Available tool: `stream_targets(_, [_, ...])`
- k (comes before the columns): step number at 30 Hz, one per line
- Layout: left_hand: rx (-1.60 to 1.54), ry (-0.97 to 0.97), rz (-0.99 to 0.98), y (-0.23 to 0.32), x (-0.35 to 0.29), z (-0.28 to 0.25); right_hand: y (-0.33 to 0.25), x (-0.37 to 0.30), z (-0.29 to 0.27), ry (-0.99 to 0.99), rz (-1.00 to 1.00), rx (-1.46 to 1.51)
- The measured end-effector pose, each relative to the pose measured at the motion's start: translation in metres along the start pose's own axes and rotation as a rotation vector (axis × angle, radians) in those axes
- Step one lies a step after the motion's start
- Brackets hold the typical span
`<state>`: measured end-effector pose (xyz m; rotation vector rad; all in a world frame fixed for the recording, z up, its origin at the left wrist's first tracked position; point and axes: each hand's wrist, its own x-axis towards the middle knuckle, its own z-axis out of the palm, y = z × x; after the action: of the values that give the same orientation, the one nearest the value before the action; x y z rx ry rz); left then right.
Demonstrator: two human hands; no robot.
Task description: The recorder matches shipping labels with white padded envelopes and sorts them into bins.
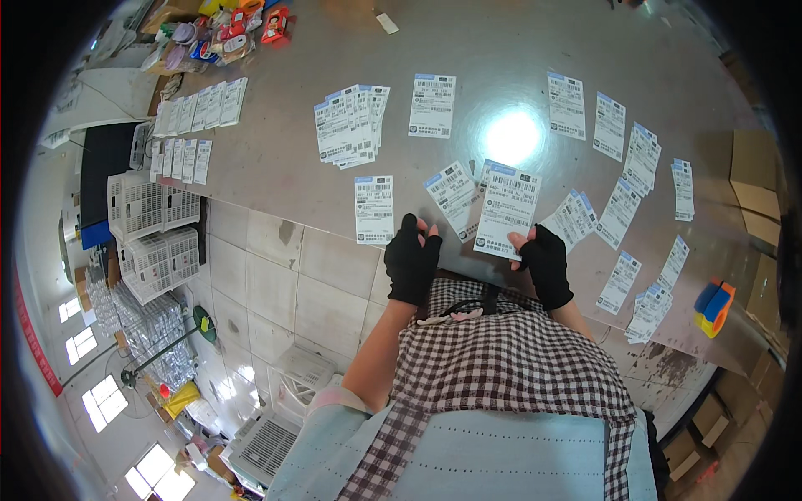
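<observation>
A black fingerless glove covers each hand. My right hand point(545, 263) pinches the lower right corner of a white shipping label point(507, 209) with a blue top strip, raised over the table's near edge. At least one more label partly shows behind it. My left hand point(414, 260) hovers by the edge, fingers slightly bent and apart, with nothing visible in it. Just beyond it lies a single label point(373, 209). A tilted label point(452, 199) sits between the two hands, partly covering others. Right of my right hand is a fanned group of labels point(571, 219).
More label piles lie on the grey table point(276, 150), including a fanned stack point(351, 125) and rows point(200, 108) at far left. A blue and orange object point(714, 307) stands at the right edge. Colourful packets point(238, 33) fill the far left corner; white crates point(159, 238) stand below the left side.
</observation>
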<state>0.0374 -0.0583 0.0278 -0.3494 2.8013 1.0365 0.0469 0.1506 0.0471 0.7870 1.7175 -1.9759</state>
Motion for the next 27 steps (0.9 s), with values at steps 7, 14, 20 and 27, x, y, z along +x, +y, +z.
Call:
stream_targets(7, [0.198,0.123,0.506,0.007,0.027,0.037,-0.009,0.01,-0.01,0.089,-0.017,0.012])
stream_targets(14, [0.435,-0.126,0.685,-0.012,0.061,0.034,-0.016,0.032,-0.02,0.095,-0.083,0.036])
stream_targets(20, [0.443,-0.283,0.848,-0.02,0.084,0.01,-0.03,0.081,-0.012,0.082,-0.126,-0.107])
stream_targets(27, [0.48,-0.387,0.948,-0.018,0.097,-0.004,-0.064,0.142,0.022,0.042,-0.115,-0.133])
